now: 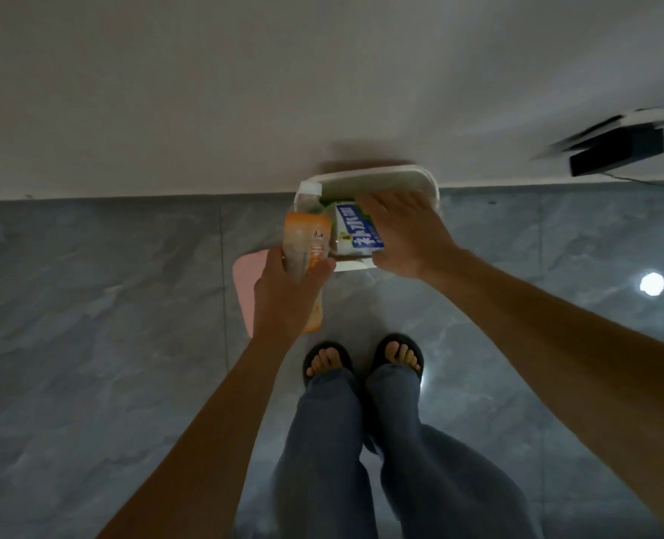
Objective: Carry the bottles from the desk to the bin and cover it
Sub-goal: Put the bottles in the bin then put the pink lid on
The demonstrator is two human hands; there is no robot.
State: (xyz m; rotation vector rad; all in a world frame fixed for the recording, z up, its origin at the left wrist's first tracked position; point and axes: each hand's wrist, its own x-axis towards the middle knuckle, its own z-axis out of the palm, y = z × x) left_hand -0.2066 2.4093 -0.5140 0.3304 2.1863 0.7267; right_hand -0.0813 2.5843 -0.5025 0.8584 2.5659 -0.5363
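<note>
Over the bin point(431, 180), orange bottle point(307, 243) in left hand point(287, 293), blue-labelled bottle point(357, 231) under right hand point(404, 235).

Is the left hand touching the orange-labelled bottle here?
Touching. The head view shows the left hand wrapped around the orange-labelled bottle, fingers overlapping its lower body, held over the white bin.

blue-labelled bottle point(357, 231) shows white characters, unreadable.

A dim room in a home: grey marbled floor tiles point(89, 344), a plain white wall point(167, 91) at twelve o'clock, slippered feet point(361, 357) at six o'clock.
</note>
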